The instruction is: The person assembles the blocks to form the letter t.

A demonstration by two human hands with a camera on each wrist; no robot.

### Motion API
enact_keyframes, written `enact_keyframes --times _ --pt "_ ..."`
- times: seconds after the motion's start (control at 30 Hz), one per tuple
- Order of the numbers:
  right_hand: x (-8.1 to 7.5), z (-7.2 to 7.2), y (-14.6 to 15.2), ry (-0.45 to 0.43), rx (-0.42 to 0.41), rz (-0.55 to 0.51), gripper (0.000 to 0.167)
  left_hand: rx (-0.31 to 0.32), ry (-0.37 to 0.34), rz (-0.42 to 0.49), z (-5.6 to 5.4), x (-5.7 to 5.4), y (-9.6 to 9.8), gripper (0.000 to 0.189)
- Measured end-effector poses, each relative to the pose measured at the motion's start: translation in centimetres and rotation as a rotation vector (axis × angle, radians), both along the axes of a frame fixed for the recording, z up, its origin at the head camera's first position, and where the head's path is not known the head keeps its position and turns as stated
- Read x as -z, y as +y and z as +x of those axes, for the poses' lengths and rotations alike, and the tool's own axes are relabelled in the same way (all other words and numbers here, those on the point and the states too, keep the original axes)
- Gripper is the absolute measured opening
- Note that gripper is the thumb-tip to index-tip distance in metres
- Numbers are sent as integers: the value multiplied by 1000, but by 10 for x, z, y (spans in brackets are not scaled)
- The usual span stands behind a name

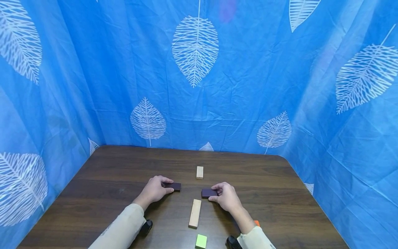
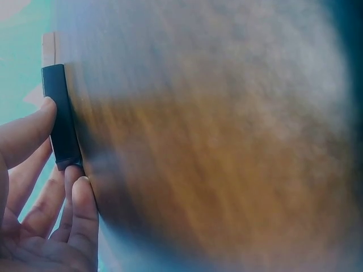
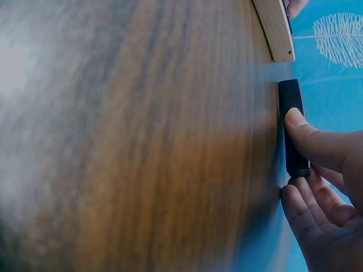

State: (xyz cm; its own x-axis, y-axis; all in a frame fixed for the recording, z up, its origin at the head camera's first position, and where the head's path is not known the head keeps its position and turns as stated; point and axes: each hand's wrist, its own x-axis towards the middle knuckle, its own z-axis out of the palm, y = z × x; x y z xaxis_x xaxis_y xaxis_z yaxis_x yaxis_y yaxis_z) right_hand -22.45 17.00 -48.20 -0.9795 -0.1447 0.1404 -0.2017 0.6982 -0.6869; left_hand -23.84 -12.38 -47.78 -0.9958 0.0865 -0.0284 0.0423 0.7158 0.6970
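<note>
My left hand (image 1: 156,189) grips a dark brown rectangular block (image 1: 177,187) between thumb and fingers, low over the table. In the left wrist view the thumb presses along the long side of that dark block (image 2: 61,116). Facing it, my right hand (image 1: 227,197) pinches a second dark block (image 1: 206,193), its free end pointing left. The right wrist view has the thumb on this block's side (image 3: 290,93) and fingertips at its near end. Between the hands and a little nearer lies a long pale wooden block (image 1: 195,213). Farther back is a shorter pale block (image 1: 200,172).
A light green block (image 1: 201,241) lies at the front edge of the head view. Something orange (image 1: 256,223) shows partly behind the right wrist. The brown wooden table (image 1: 124,166) ends at a blue leaf-patterned curtain (image 1: 236,86) behind and on both sides.
</note>
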Motion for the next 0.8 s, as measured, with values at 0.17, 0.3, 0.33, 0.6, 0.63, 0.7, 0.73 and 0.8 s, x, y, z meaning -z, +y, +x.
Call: enact_keyframes --times 0.17,0.3,0.33,0.6,0.63,0.7,0.73,0.8 --pt "0 1 -1 7 -3 8 30 -1 -2 4 1 0 1 26" --pt "0 2 -1 12 -1 16 30 2 -2 3 1 -1 1 26" --pt "0 2 -2 18 -3 18 30 2 -3 3 1 -1 1 26" --pt "1 3 -3 51 -17 38 30 -2 -11 -1 2 -2 0 26" --pt "2 3 -3 55 -18 42 30 -2 -11 -1 2 -2 0 26" --pt "2 2 -3 65 -23 50 30 -1 -11 -2 1 -2 0 26" --pt "3 2 -3 66 -22 51 30 -2 -10 -1 1 -2 0 26" --pt "3 2 -3 74 -25 52 30 -2 -8 0 1 -2 0 26"
